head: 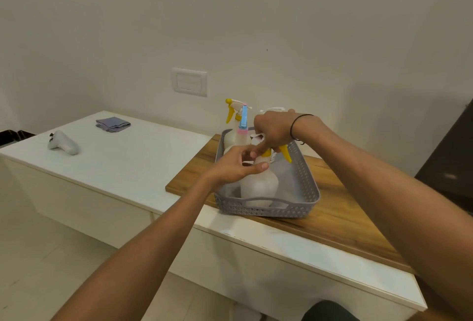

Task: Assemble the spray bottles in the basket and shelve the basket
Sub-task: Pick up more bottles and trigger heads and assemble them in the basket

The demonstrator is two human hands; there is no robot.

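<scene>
A grey perforated basket (pixel 304 187) stands on a wooden board (pixel 340 221). In its near end a translucent white bottle (pixel 258 187) stands upright. My left hand (pixel 238 167) grips this bottle at the shoulder. My right hand (pixel 275 128) holds the yellow-and-white spray head (pixel 285 153) on the bottle's neck, its yellow trigger pointing down to the right. At the far end of the basket stand a bottle with a yellow trigger head (pixel 230 111) and a bottle with a blue and pink nozzle (pixel 243 123). Other contents behind my hands are hidden.
The board lies on a white counter (pixel 122 167) against a wall with a switch plate (pixel 190 82). A white controller (pixel 64 143) and a folded grey cloth (pixel 112 124) lie on the counter's left part. A dark object (pixel 450 164) stands at the right.
</scene>
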